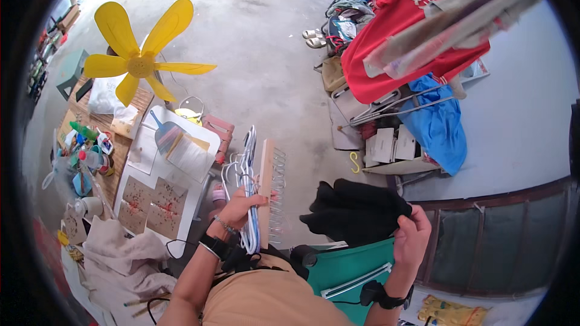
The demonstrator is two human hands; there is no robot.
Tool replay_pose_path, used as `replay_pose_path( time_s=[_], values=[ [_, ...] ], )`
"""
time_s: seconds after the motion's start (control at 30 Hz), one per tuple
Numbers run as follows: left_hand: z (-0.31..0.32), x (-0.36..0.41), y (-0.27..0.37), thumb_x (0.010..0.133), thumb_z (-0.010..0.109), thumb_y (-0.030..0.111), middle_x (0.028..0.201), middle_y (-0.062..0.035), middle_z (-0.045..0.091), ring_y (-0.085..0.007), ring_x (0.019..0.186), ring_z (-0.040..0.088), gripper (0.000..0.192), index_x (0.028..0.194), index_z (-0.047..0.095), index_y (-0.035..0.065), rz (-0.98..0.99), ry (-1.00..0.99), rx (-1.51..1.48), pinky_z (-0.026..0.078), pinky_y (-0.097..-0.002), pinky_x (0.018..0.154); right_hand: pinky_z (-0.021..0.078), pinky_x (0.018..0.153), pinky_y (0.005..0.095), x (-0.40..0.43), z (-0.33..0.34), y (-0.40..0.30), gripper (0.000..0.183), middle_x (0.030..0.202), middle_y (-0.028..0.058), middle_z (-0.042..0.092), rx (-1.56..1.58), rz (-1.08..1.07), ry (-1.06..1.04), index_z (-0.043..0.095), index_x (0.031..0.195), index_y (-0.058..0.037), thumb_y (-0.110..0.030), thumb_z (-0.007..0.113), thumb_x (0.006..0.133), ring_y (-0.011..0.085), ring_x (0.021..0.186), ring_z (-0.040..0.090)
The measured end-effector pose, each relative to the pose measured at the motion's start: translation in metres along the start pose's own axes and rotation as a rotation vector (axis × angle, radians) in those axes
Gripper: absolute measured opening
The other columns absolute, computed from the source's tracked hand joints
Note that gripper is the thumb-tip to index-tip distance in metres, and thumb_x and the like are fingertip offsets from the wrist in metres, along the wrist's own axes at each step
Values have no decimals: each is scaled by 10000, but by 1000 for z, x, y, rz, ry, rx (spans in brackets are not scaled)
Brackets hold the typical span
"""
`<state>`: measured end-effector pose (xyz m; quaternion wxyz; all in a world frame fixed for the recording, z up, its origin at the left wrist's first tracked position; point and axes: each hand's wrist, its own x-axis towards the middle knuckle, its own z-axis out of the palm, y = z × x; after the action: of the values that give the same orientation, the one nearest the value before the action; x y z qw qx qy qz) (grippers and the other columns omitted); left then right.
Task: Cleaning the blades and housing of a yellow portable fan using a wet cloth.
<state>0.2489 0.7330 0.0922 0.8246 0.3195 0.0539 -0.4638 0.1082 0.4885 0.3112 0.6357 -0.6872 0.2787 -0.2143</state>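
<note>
My left hand (239, 207) grips a bundle of thin white and blue clothes hangers (248, 163) together with a pale wooden bar (266, 163). A row of wire loops or hooks (278, 176) sticks out along the bar's right side. On the right, my right hand (411, 234) pinches the edge of a black cloth garment (358, 208), which hangs bunched to the left of my fingers. Below the garment lies a green fabric surface (353, 269) with a metal bar across it; its frame is mostly hidden.
A yellow-bladed fan (141, 67) stands at the left, near a cluttered wooden table (131, 120) and white tabletop (204, 145). Upper right hang a red shirt (398, 31) and a greyish cloth (453, 27). Below them are a blue cloth (437, 122) and a yellow S-hook (354, 162).
</note>
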Motion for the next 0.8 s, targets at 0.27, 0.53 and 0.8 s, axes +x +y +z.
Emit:
replay_pose_path(
  time_s=[0.27,0.53,0.8],
  values=[
    [-12,56,61,748,561,-13,1051,-145,597,-207,946,597,579,1284,343,-27,14,-38,-101,471,-296,820,456,702,236,87,74,-32,132,898,57,582,-16,-42,-120,544,916,5,5,523,785,120,785,562],
    [-24,90,88,753,546,-13,1072,-164,589,-216,968,593,558,1273,349,-48,161,76,-165,458,-304,863,452,733,238,169,109,-30,164,908,56,595,-107,-58,-307,539,944,-4,-13,557,782,122,824,564],
    [-1,127,109,777,512,24,1049,-172,587,-225,894,597,492,1240,369,-60,173,211,-93,533,-375,761,426,830,267,248,138,-52,300,989,83,601,98,-204,-564,583,1016,45,30,579,716,144,896,560]
  ],
)
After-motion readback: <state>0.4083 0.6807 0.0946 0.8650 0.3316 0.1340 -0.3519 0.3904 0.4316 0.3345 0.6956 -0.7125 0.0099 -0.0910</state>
